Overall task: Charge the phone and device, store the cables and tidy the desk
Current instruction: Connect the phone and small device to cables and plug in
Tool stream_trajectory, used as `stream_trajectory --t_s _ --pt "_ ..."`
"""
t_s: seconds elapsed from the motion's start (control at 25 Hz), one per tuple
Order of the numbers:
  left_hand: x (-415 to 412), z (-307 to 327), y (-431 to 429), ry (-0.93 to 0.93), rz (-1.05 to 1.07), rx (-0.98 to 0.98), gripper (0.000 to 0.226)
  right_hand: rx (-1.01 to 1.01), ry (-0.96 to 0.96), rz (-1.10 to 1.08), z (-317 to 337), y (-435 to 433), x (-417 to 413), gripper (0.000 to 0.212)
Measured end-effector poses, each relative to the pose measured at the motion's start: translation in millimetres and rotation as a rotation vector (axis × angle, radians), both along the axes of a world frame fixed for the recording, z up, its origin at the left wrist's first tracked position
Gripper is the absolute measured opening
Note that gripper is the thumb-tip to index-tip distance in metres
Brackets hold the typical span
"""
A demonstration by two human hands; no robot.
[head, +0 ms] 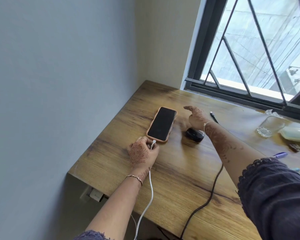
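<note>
A phone (161, 123) in an orange case lies face up, screen dark, on the wooden desk (180, 170). My left hand (142, 152) pinches the plug end of the white cable (150, 196) right at the phone's near edge. My right hand (196, 116) hovers with fingers spread just right of the phone, holding nothing. Below its wrist sits a small black device (195, 135), a rounded case. A black cable (210, 196) runs up the desk under my right forearm; its plug tip (213, 115) lies free beyond my right hand.
A white charger (95, 196) is plugged into a wall socket under the desk's left edge. At the right stand a glass (268, 127), a pale pouch (296, 134), a purple pen (279, 155) and a small brown item (295, 147). A barred window (249, 49) lines the far edge.
</note>
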State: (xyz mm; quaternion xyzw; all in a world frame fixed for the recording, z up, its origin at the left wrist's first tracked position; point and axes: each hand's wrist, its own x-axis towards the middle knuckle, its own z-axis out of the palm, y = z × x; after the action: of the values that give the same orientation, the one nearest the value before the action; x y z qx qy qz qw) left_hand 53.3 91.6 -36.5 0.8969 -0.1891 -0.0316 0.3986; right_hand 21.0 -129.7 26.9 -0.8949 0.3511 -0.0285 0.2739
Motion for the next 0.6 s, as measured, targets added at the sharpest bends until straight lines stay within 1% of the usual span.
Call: stream_trajectory --t_s 0.08,0.2,0.28,0.36,0.44,0.6 --pt "-1 2 1 0.009 -0.006 -0.009 0.014 -0.009 -0.021 -0.093 5 -4 -11 0.063" --pt "-1 10 -1 0.033 0.003 -0.023 0.020 -0.174 0.009 -0.156 -4 -8 -41 0.056" --pt "-2 16 -5 -0.001 0.004 0.003 0.024 -0.230 -0.008 -0.204 -10 -10 -58 0.053" --pt "-8 26 -11 -0.061 -0.023 0.043 0.027 -0.238 -0.052 -0.284 -16 -11 -74 0.047" --pt "-14 33 -21 -0.122 -0.088 0.072 0.025 -0.227 -0.050 -0.357 -23 -10 -90 0.039" --pt "-26 43 -50 -0.134 -0.230 0.007 0.015 -0.205 0.015 -0.409 -30 -2 -110 0.036"
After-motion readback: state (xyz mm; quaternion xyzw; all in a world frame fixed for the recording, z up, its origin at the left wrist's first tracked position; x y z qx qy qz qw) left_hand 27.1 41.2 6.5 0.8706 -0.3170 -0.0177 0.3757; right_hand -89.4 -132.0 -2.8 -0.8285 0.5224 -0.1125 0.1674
